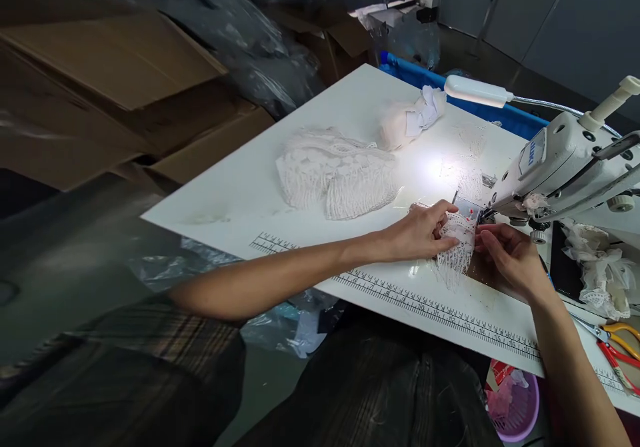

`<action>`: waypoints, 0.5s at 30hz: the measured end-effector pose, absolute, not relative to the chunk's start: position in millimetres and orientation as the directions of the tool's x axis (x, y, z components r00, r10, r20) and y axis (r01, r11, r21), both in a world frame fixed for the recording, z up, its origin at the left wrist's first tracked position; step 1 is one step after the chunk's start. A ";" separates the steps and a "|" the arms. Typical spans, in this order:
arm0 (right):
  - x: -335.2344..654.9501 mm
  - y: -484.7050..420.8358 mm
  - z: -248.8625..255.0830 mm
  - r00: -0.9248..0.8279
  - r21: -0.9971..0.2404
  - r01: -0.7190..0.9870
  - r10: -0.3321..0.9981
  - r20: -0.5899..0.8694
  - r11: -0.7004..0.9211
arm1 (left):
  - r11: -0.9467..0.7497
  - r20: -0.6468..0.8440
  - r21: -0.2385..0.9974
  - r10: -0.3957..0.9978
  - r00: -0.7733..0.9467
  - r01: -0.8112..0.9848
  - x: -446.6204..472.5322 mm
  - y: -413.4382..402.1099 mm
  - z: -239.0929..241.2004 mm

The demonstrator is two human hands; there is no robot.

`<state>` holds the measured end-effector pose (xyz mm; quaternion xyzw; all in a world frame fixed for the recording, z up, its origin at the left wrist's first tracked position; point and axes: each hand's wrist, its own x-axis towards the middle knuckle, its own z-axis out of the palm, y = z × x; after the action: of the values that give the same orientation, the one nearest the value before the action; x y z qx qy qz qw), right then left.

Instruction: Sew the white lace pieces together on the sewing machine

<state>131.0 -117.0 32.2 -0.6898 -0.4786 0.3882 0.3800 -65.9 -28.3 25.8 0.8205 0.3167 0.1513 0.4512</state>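
Observation:
My left hand point(419, 232) lies flat, fingers stretched out, pressing on a small piece of white lace point(454, 255) on the white sewing table point(320, 134). My right hand point(505, 255) pinches the right edge of the same lace just in front of the needle of the white sewing machine point(560, 167). The lace runs under the presser foot area point(475, 215), lit by the machine's lamp point(476, 90).
A heap of white lace pieces point(335, 172) and a bundled roll of fabric point(413, 119) lie further back on the table. Scissors with orange and red handles point(617, 347) and lace scraps point(603, 270) sit at right. Cardboard boxes point(115, 87) stand at left, a purple basket point(515, 410) below.

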 end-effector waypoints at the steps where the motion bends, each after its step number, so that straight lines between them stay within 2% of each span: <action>1: 135.7 -119.7 29.3 0.257 -0.831 0.507 0.960 -0.110 -0.231 | -0.386 -0.056 0.829 0.664 0.746 0.405 -66.6 -27.5 26.2; 4: 145.2 -128.3 20.4 0.121 -0.615 0.788 0.986 0.111 -0.028 | -0.322 -0.129 0.846 0.652 0.748 0.426 -68.9 -25.0 28.3; 7: 146.4 -132.6 12.1 -0.122 -0.409 0.883 0.955 0.271 0.229 | -0.244 -0.188 0.862 0.660 0.728 0.444 -70.3 -22.5 31.0; 9: 146.5 -132.0 7.1 -0.196 -0.279 0.919 0.938 0.286 0.277 | -0.201 -0.209 0.867 0.683 0.700 0.456 -70.0 -20.7 32.3; 11: 147.7 -129.8 3.3 -0.220 -0.202 0.938 0.934 0.282 0.282 | -0.166 -0.236 0.866 0.695 0.679 0.471 -69.0 -19.1 33.3; 15: 151.0 -126.8 0.2 -0.227 -0.179 0.941 0.928 0.294 0.287 | -0.127 -0.284 0.854 0.700 0.655 0.505 -66.2 -17.3 35.2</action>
<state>151.0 -126.8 0.2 -0.5970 -0.7830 -0.0183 0.1737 -66.2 -17.3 35.2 0.7449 0.4046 0.0933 0.5223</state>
